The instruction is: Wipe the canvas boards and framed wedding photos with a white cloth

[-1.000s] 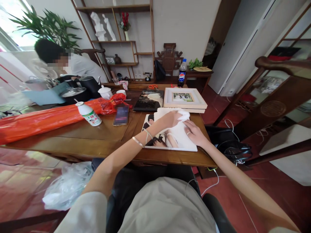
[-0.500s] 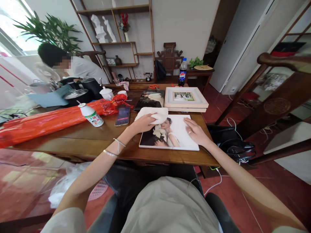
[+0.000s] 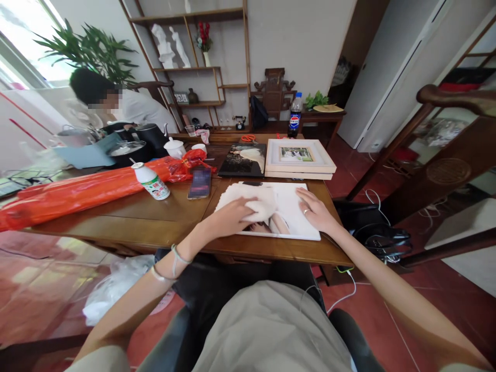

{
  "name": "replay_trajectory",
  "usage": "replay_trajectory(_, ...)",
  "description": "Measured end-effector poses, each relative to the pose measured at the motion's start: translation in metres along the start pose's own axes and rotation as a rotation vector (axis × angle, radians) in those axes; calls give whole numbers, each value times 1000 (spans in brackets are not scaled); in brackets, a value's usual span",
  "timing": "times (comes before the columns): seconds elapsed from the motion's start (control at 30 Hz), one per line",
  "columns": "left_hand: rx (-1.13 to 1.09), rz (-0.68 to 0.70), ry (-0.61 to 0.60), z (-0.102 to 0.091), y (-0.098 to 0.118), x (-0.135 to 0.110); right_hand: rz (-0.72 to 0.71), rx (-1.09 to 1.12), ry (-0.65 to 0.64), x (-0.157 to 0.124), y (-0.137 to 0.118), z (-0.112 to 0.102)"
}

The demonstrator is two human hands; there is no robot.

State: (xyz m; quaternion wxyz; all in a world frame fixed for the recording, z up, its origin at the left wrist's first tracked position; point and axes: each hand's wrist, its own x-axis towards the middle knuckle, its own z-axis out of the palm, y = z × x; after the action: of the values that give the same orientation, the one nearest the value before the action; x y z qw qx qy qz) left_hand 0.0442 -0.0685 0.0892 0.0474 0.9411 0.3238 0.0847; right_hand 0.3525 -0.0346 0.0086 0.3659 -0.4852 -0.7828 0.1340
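Observation:
A photo panel (image 3: 289, 206) with a wedding picture lies flat on the wooden table in front of me. My left hand (image 3: 234, 214) grips a white cloth (image 3: 263, 196) and presses it onto the left and middle of the panel. The cloth covers much of the pictured person and part of the dark left side. My right hand (image 3: 314, 211), wearing a ring, rests on the panel's right edge with its fingers stretched out; nothing is in it. Just behind the panel lie a dark photo panel (image 3: 243, 159) and a stack of pale frames (image 3: 327, 160).
Left of the panel are a phone (image 3: 199, 183), a white bottle (image 3: 152, 181) and a long red plastic-wrapped bundle (image 3: 93, 186). A cola bottle (image 3: 295, 116) stands behind the frames, near orange-handled scissors (image 3: 248, 138). Another person (image 3: 143, 111) sits bent forward at far left.
My left hand has moved the cloth toward me and slightly right, from the panel's upper left over its middle. My right hand stays at the right edge. The view has shifted slightly.

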Motion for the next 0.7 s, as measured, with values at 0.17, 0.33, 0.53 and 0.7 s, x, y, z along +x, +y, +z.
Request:
replay_trajectory(0.17,-65,-23,152,9,-64,36,-9,-13,-10,-1,-1,-1)
replay_trajectory(0.33,-37,-174,133,12,-93,59,8,-21,-9,-1,-1,0)
replay_trajectory(0.53,44,-73,37,4,-64,47,4,-8,-8,0,0,0)
replay_trajectory(0.7,227,34,-45,11,1,6,32,-10,-13,0,0,0)
